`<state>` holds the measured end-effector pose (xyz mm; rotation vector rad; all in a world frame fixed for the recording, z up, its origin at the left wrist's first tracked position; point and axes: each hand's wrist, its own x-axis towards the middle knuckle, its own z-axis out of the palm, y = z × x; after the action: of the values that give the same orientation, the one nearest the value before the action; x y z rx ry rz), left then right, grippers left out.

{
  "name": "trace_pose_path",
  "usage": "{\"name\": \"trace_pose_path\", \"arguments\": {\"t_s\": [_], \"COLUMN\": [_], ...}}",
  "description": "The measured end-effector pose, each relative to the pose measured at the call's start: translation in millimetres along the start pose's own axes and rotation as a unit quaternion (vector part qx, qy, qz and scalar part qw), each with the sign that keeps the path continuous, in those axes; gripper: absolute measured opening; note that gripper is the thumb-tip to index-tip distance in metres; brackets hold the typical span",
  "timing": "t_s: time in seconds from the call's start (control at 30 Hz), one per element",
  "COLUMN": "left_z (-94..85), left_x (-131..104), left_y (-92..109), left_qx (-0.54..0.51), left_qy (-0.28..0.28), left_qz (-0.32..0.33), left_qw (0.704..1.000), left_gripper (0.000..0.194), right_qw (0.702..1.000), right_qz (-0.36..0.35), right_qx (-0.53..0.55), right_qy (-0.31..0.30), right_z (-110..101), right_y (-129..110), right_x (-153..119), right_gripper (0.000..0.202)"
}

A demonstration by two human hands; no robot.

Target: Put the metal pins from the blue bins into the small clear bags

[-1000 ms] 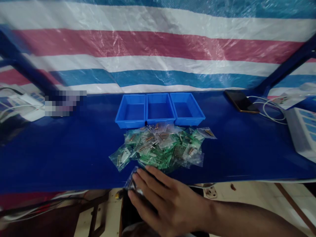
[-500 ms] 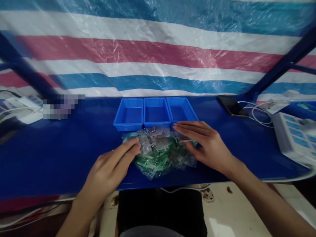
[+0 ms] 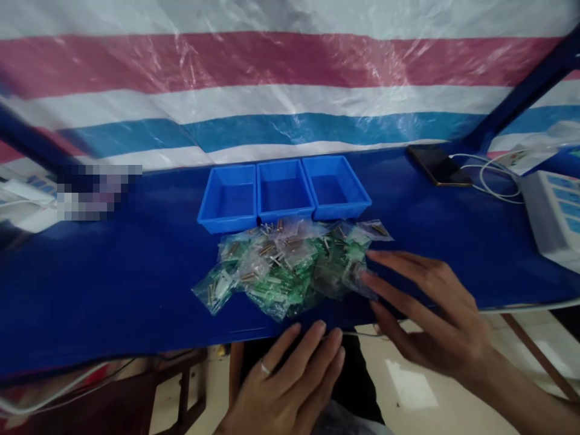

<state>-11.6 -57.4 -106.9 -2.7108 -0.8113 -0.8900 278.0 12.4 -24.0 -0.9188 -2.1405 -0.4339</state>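
A pile of small clear and green plastic bags point(image 3: 281, 284) lies near the table's front edge, with screws or pins showing through the film. My left hand point(image 3: 290, 380) is just in front of the table edge, fingers stretched out, a ring on one finger, holding nothing. At the right side of the pile my right hand point(image 3: 430, 308) has its fingers spread, the tips at or against a clear bag point(image 3: 357, 278). Behind the pile stand three blue trays side by side: a left tray point(image 3: 229, 222), a middle tray point(image 3: 285, 212) and a right tray point(image 3: 344, 209).
A dark phone point(image 3: 437, 166) with a white cable point(image 3: 487, 181) lies at the back right of the blue table point(image 3: 113, 284). A white box point(image 3: 555, 211) stands at the right edge. Behind hangs a striped plastic sheet point(image 3: 290, 60).
My left hand has left the pile and come back toward me, past the table edge. My right hand has drawn right and nearer. The bags are spread wider, and the view has tilted down.
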Motion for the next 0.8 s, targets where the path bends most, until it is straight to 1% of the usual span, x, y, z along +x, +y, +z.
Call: {"name": "trace_pose_path", "arguments": {"t_s": [0.03,0.07,0.13,0.17,0.2,0.23,0.27,0.3,0.33,0.4,0.47,0.57,0.67,0.73,0.8], "left_z": [21.4,44.2,90.3,111.4,129.9,145.1,156.6,164.4,168.8,169.2,162.5,148.8,138.5,133.1,126.2], "left_x": [-21.5,-45.0,-92.8,-114.5,-133.4,-149.3,-162.1,-172.3,-180.4,-193.1,-204.3,-221.0,-234.1,-238.1,-237.0], "left_y": [8.9,16.2,26.7,30.5,33.6,36.6,39.4,42.4,45.2,49.4,50.2,44.0,35.1,31.7,31.1], "left_qx": [-0.013,-0.030,-0.066,-0.063,-0.057,-0.054,-0.054,-0.055,-0.056,-0.054,-0.048,-0.038,-0.030,-0.029,-0.030], "left_qy": [0.001,0.023,-0.105,-0.135,-0.151,-0.168,-0.176,-0.183,-0.189,-0.195,-0.192,-0.167,-0.118,-0.091,-0.072], "left_qz": [0.021,0.038,-0.031,-0.054,-0.078,-0.098,-0.110,-0.123,-0.135,-0.158,-0.183,-0.210,-0.229,-0.250,-0.281], "left_qw": [1.000,0.999,0.992,0.987,0.984,0.979,0.977,0.974,0.971,0.966,0.963,0.963,0.966,0.964,0.957], "left_gripper": [0.040,0.039,0.043,0.042,0.041,0.045,0.050,0.055,0.060,0.067,0.072,0.079,0.072,0.067,0.063], "right_qw": [1.000,1.000,1.000,0.999,0.998,0.996,0.993,0.991,0.990,0.990,0.991,0.993,0.994,0.994,0.991], "right_qz": [-0.002,0.000,0.017,0.031,0.046,0.064,0.081,0.094,0.103,0.109,0.092,0.042,0.015,0.007,0.009], "right_qx": [-0.009,-0.010,0.001,0.006,0.007,0.004,0.000,-0.002,-0.002,0.005,0.017,0.040,0.064,0.079,0.103], "right_qy": [0.004,0.007,0.001,-0.016,-0.040,-0.064,-0.083,-0.094,-0.095,-0.088,-0.092,-0.106,-0.087,-0.080,-0.088], "right_z": [-1.1,-1.8,-2.1,-1.7,-0.8,0.4,1.8,3.1,4.0,4.3,2.7,-0.1,-0.9,-1.6,-4.1], "right_y": [0.8,4.1,14.0,18.5,21.8,23.6,23.9,22.9,21.2,17.8,16.7,17.9,17.0,14.2,10.6], "right_x": [-2.8,-3.4,-1.6,-1.3,-2.5,-5.4,-9.9,-15.6,-21.9,-33.5,-41.4,-48.7,-58.2,-65.9,-70.6], "right_gripper": [0.037,0.038,0.040,0.039,0.040,0.043,0.049,0.054,0.057,0.057,0.053,0.045,0.040,0.052,0.063]}}
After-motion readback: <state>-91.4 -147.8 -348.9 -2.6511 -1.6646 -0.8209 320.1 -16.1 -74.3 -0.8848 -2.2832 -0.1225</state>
